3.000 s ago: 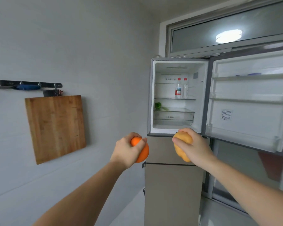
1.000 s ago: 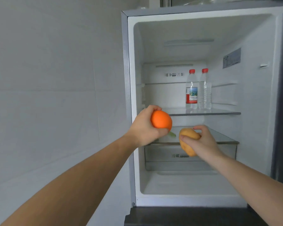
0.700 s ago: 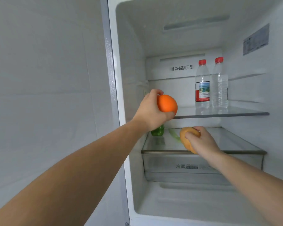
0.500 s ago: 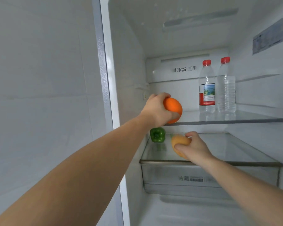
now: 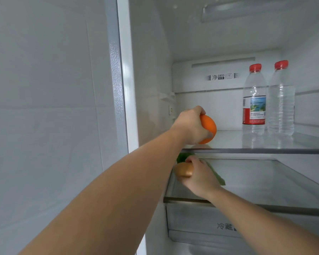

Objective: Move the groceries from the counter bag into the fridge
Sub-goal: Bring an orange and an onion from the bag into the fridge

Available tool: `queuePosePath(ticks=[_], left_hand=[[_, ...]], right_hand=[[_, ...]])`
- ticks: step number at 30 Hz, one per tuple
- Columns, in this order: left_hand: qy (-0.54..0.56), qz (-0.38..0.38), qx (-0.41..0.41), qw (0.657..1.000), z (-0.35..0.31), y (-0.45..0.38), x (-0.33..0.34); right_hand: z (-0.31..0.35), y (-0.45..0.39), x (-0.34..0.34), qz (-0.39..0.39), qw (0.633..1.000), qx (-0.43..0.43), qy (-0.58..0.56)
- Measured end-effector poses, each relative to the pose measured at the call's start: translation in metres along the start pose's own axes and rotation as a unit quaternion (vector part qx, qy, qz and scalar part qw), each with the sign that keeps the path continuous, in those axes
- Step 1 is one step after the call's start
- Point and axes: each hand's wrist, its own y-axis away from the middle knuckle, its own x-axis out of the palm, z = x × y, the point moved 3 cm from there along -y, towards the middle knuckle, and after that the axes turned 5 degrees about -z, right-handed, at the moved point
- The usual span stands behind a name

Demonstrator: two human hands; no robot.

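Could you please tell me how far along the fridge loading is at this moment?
Done: a green pepper already sits on the lower glass shelf. In hand: the left hand holds an orange just above the upper shelf; the right hand grips a yellowish fruit over the lower shelf. Left: releasing both. The counter bag is out of view.

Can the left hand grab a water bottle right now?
Probably not yet. The left hand is full, its fingers wrapped round the orange. The path along the shelf to the bottles looks free otherwise.
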Motion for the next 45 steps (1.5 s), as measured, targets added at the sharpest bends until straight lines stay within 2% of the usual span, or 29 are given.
queuePosePath(ticks=[5,8,11,15,16,19,21,22,24,26,28,33,39,45], left_hand=[[0.011,-0.002,-0.021,1.000,0.006,-0.002,0.000],[0.012,0.004,-0.025,1.000,0.006,-0.001,0.000],[0.005,0.018,-0.029,0.999,0.007,-0.005,0.001],[-0.027,0.028,-0.018,0.999,0.004,-0.007,-0.002],[-0.030,0.029,-0.019,0.999,0.004,-0.007,-0.001],[-0.047,0.031,-0.002,0.998,0.001,-0.004,0.004],[-0.040,0.034,0.004,0.999,-0.002,0.000,0.008],[-0.024,0.036,0.001,0.999,-0.004,0.002,0.007],[-0.005,0.034,-0.007,0.999,-0.005,0.005,0.003],[-0.003,0.030,-0.019,0.999,-0.005,0.006,-0.002],[-0.013,0.030,-0.030,0.999,-0.002,0.005,-0.007],[0.000,0.027,-0.072,0.997,-0.002,0.000,-0.017],[0.032,-0.018,-0.094,0.995,-0.003,-0.011,-0.027],[0.043,-0.024,-0.104,0.993,0.001,-0.007,-0.029]], right_hand=[[0.003,-0.005,0.006,0.042,0.997,0.016,-0.065],[0.001,0.003,-0.004,0.008,1.000,0.016,-0.021],[0.017,0.033,-0.029,-0.004,0.998,-0.061,0.026],[0.059,0.082,-0.091,-0.011,0.983,-0.185,-0.011],[0.066,0.082,-0.110,-0.036,0.981,-0.191,-0.015],[0.071,0.048,-0.163,-0.187,0.966,-0.172,-0.050],[0.065,0.009,-0.181,-0.223,0.966,-0.117,-0.064],[0.059,-0.010,-0.181,-0.193,0.977,-0.078,-0.055],[0.043,-0.040,-0.167,-0.062,0.997,-0.001,-0.039],[0.035,-0.049,-0.154,0.044,0.995,0.054,-0.074],[0.034,-0.054,-0.145,0.080,0.987,0.072,-0.119],[0.045,-0.066,-0.138,0.097,0.990,0.054,-0.088],[0.049,-0.083,-0.115,0.055,0.996,0.056,-0.041],[0.049,-0.090,-0.105,0.045,0.998,0.046,-0.023]])
